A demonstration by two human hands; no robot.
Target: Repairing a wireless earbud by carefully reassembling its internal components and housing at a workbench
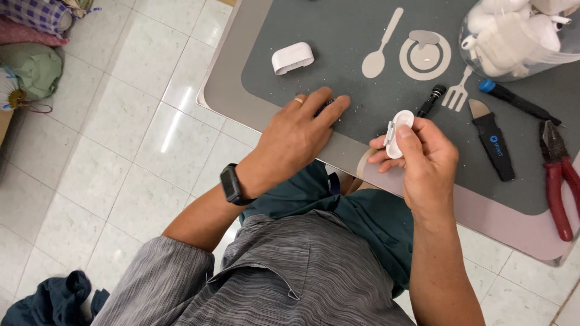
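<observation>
A small white plastic shell (399, 134), oval and smooth with a thin grey edge along one side, sits pinched between the thumb and curled fingers of the right hand (423, 158), held just above the near edge of the dark grey mat (338, 42). The left hand (296, 136) lies flat on the mat, fingers pressed together over a small dark part (324, 106) that is mostly hidden. A black screwdriver (431, 99) lies just beyond the shell. Farther out are a white case half (292, 58), a black pry tool (492, 140), red-handled pliers (559, 178) and a clear tub (519, 36) of white pieces.
</observation>
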